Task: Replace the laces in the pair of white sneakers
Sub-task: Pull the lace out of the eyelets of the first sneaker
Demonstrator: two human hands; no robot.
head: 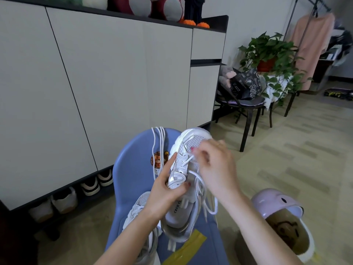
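Sneaker (188, 180): toe pointing away, long axis fore-aft; left hand (166, 190) grips its side, right hand (212, 165) pinches lace (191, 156) near the toe-end eyelets.

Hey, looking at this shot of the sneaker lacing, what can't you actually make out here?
All in the head view:
- Second sneaker: mostly covered by the left forearm, cut off by the bottom edge; its lacing is unreadable.
- Right hand: motion-blurred, so which eyelet its fingertips work is unclear.
- Insole print on the held sneaker: partly hidden by the left hand.
- Spare laces over the blue chair: the ends drop out of sight.
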